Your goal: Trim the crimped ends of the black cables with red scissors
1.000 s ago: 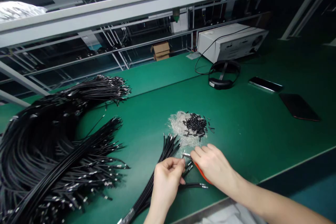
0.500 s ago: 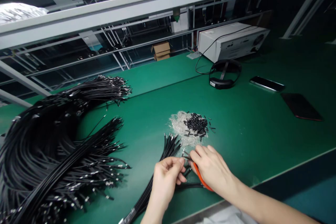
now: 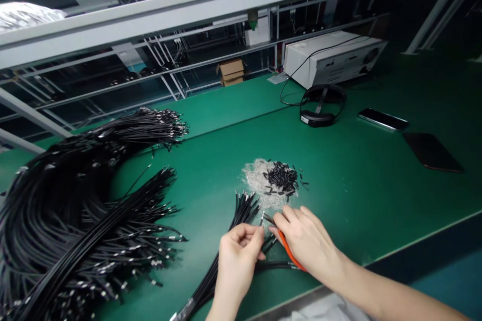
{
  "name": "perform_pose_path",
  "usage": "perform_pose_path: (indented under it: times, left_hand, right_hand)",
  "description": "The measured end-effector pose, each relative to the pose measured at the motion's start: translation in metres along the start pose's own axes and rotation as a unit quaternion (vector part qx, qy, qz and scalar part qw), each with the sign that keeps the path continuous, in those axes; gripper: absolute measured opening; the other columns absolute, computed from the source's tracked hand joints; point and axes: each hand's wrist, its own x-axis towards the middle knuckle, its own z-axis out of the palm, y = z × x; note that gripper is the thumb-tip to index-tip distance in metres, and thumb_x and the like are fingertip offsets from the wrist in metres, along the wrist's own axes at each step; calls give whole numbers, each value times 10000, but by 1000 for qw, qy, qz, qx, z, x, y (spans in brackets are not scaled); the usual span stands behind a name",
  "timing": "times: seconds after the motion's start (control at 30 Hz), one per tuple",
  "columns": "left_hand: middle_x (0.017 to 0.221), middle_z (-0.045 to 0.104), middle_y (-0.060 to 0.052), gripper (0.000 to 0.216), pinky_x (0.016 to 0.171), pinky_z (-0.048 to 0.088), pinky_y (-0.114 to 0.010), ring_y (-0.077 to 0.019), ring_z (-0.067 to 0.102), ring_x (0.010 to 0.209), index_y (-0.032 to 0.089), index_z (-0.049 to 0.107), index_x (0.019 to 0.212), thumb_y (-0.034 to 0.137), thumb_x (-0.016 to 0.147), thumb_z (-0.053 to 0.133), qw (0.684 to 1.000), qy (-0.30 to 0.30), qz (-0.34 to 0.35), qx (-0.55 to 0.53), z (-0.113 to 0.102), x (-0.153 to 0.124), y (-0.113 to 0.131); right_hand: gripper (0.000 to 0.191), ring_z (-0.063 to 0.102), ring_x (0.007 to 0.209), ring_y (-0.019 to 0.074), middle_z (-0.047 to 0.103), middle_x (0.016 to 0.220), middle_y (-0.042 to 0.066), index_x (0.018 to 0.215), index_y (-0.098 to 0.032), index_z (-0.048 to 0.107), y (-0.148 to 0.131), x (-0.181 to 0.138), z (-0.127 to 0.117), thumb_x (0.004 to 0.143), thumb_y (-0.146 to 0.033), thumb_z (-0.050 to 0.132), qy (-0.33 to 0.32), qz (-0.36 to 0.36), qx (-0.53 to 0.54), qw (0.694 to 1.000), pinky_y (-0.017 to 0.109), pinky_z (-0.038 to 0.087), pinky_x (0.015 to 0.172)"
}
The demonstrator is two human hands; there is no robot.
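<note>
Pinched between the thumb and index finger of my left hand (image 3: 239,256) is a thin black cable (image 3: 261,219), its pale tip pointing up. My right hand (image 3: 301,235) is closed around orange-handled cutters (image 3: 288,251). Their dark jaws sit just right of the cable tip, and the palm hides part of the tool. Beneath my left hand runs a bundle of black cables (image 3: 205,281), with its ends fanned out just beyond the fingers. Further ahead lies a heap of clear thin scraps (image 3: 256,178) with short black tube pieces (image 3: 281,178) on it.
Large heaps of black cables (image 3: 68,200) fill the left of the green table (image 3: 211,160). Toward the back right are a black headband device (image 3: 320,115), a phone (image 3: 383,119), a dark flat slab (image 3: 433,151) and a white box-shaped machine (image 3: 335,60). A metal rail (image 3: 211,0) crosses above.
The cutters' jaws have shifted slightly right, away from the cable and my left fingertips. The cable tip now stands clear of them. Other things stay in place.
</note>
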Motion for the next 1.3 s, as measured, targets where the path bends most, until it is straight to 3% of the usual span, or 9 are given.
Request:
perform_pose_path:
  times: [0.2,0.5,0.67,0.77,0.87,0.93,1.03,1.13,1.3]
  left_hand:
    - [568,567,6,355,439,405,-120,-30,492,448,89,634,733,439,689,670,1000,25,15,8,4,-2,-2]
    - [579,580,-3,308,459,435,-133,-50,509,478,96,646,738,400,694,664,999,36,39,7,4,-3,-5]
    - [608,594,-14,347,488,433,-147,-58,514,500,106,655,743,452,715,640,999,24,34,29,5,-7,-5]
    - [683,615,-36,356,533,441,-170,-78,532,557,129,697,767,475,726,626,995,-29,43,89,3,-10,-10]
    - [882,650,-59,332,706,475,-222,-133,585,761,205,717,947,455,775,582,974,-65,104,192,-3,-7,-13]
    - [997,627,-64,312,842,454,-295,-177,560,912,236,687,1026,406,831,514,944,5,159,289,-10,0,-13]
    - [1016,579,-79,252,864,418,-371,-219,492,944,209,674,976,309,842,486,860,148,200,445,-18,11,-12]
    - [960,574,-69,196,795,414,-345,-204,477,874,200,664,898,250,833,485,806,176,211,524,-22,17,-14]
    - [867,616,-39,234,758,412,-291,-167,515,809,232,672,915,298,874,451,817,177,252,487,-27,12,-26]
  right_hand:
    - [137,478,642,180,540,734,0,767,-205,520,1,0,-6,813,-94,585,-10,-34,-23,999,328,249,670]
    - [152,518,609,167,591,693,13,759,-186,550,4,4,-16,786,-37,532,-35,-61,-32,997,332,272,678]
    - [153,584,644,168,647,746,12,825,-205,576,7,4,-14,924,-235,463,-42,26,121,991,292,328,651]
    - [247,616,675,165,668,811,21,929,-209,565,6,-4,-6,956,-386,394,-52,118,290,948,256,386,628]
    - [260,620,636,172,649,724,22,800,-204,529,6,-15,5,945,-381,405,-81,160,312,933,255,396,603]
    - [238,626,630,185,641,702,22,754,-207,508,7,-20,10,929,-352,439,-93,174,255,947,264,382,587]
    - [178,637,642,199,649,748,21,759,-215,518,8,-18,9,901,-319,490,-102,172,185,962,266,354,551]
    - [150,646,698,207,665,845,43,812,-212,560,8,-6,1,899,-310,487,-68,180,181,964,269,363,565]
    - [297,594,601,168,632,667,34,748,-175,592,-3,23,-4,901,-385,447,-58,193,359,911,259,395,581]
